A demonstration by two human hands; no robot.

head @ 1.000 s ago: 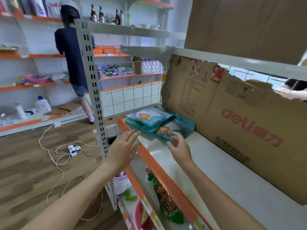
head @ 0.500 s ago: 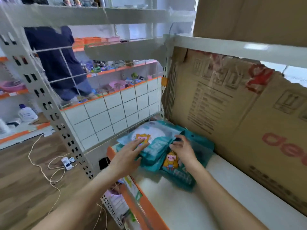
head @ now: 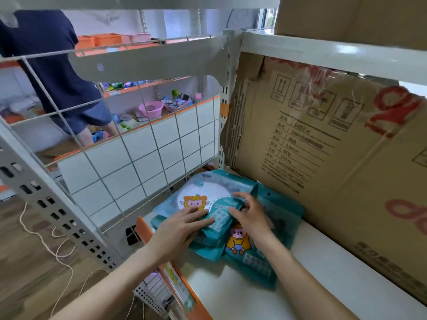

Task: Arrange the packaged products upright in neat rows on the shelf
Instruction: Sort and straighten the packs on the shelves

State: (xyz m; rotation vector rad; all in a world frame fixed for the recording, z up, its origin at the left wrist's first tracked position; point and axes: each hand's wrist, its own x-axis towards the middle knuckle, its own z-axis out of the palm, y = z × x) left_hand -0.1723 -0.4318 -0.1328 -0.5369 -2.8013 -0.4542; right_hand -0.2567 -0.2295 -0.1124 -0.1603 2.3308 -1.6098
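Teal plastic packets with cartoon children printed on them [head: 208,199] lie flat in a loose, overlapping pile at the left end of the white metal shelf [head: 242,294] — beside the white wire grid panel [head: 161,155] and near the brown cardboard sheet [head: 323,158] behind. Left hand [head: 180,229] rests with straight fingers on the top packet; right hand [head: 251,215] curls its fingers round that packet's edge.

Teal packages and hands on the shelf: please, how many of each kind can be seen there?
Teal packages with a cartoon figure showing: 2, the top package and the lower package; more in the pile cannot be told apart.
Hands on the pile: 2, left hand and right hand.
Total: 4
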